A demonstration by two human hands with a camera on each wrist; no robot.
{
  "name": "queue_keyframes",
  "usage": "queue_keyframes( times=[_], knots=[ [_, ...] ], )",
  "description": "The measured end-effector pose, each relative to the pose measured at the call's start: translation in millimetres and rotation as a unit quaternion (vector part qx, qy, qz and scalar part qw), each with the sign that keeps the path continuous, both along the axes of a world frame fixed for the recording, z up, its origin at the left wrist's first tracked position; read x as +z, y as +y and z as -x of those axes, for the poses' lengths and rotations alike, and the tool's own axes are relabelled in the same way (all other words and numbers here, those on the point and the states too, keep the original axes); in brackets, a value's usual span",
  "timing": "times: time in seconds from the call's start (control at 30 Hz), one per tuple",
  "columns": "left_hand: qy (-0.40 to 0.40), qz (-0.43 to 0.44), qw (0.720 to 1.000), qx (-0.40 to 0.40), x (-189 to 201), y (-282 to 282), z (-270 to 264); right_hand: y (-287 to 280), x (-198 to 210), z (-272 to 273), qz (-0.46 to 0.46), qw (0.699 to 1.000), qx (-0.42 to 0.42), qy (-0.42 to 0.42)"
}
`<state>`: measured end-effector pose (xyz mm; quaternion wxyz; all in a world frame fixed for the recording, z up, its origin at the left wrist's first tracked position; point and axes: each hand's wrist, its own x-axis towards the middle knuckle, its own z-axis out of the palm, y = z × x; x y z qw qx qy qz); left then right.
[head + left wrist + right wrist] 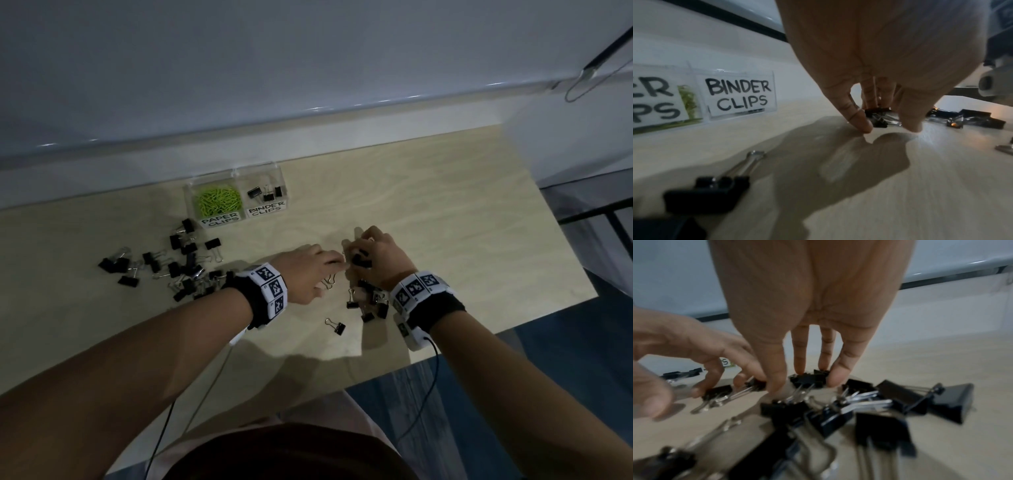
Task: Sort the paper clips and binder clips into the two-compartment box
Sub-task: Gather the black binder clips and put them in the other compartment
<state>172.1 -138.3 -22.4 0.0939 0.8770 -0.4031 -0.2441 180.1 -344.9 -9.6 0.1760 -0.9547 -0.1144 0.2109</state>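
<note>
**Q:** What were your hands doing?

**A:** My right hand (809, 305) hung fingers-down over a small heap of black binder clips (869, 410) on the pale wooden table (445, 212). Its thumb and fingertips pinched one small black binder clip (807, 379) at the heap's far edge. My left hand (308, 270) sat just beside it, fingers curled around another small binder clip (717, 391) by its black body.

**Q:** Where was the box?

**A:** The clear two-compartment box (236, 200) stood at the table's far edge, against the wall, well apart from both hands. Its left compartment, labelled PAPER CLIPS, held green paper clips (217, 200). The right one, labelled BINDER CLIPS, held a few black binder clips (265, 193).

**Q:** Were other clips left out?

**A:** Yes. A larger scatter of binder clips (171, 263) lay to my left, below the box. One lone binder clip (337, 325) lay between my wrists.
</note>
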Motion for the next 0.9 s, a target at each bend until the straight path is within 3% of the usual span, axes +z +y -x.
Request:
queue_keyframes(
  times=[0.2, 0.4, 0.63, 0.77, 0.9],
  knots=[
    [-0.020, -0.014, 1.000, -0.017, 5, 0, 1, 8, -2, 3, -0.023, 0.999, -0.028, 0.009],
    [0.017, 0.031, 0.996, 0.085, 11, 6, 0, 17, -1, 2, -0.028, 0.998, -0.048, 0.021],
    [0.022, -0.002, 0.992, 0.120, 22, 13, 7, 33, -8, 1, -0.069, 0.997, -0.039, -0.003],
    [0.032, -0.007, 0.991, 0.129, 27, 19, 12, 39, -11, -1, -0.133, 0.985, -0.112, -0.008],
    [0.050, -0.026, 0.988, 0.146, 26, 26, 18, 55, 6, -13, -0.264, 0.946, -0.187, 0.027]
  ],
)
